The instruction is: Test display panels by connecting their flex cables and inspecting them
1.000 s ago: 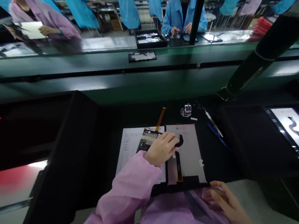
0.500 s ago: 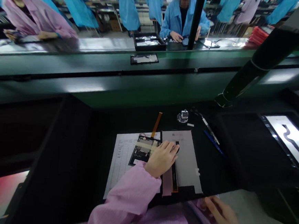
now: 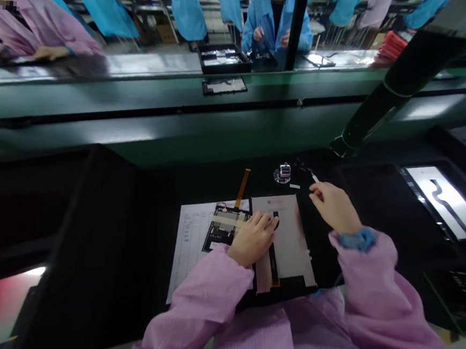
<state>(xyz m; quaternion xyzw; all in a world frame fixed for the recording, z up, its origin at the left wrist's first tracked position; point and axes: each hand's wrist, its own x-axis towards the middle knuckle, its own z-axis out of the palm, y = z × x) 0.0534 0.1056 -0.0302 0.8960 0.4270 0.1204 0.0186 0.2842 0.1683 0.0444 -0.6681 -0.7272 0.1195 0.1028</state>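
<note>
My left hand (image 3: 251, 239) rests palm down on a flat screen panel (image 3: 292, 243) with a pale grey back. Its bent fingers press together at the upper end of a black strip (image 3: 274, 266) that runs down the panel; the thumb's contact is partly hidden. To the left, under that wrist, is a dark circuit assembly (image 3: 221, 228) with pale tape and an orange ribbon cable (image 3: 242, 188). My right hand (image 3: 333, 206) is closed at the fingertips around a thin white pen-like tool (image 3: 314, 177), of which only the tip end shows.
A printed sheet (image 3: 187, 246) lies under the assembly. Beyond the panel sit a shiny metal tally counter (image 3: 283, 172) and a small white strip (image 3: 294, 186). Another panel (image 3: 437, 196) lies at right, near a dark slanted post (image 3: 377, 110). Co-workers sit across the green bench (image 3: 142, 103).
My right hand has risen from my lap to the white tool, covering most of it and the blue pen. My left hand stays on the panel. The view has shifted slightly.
</note>
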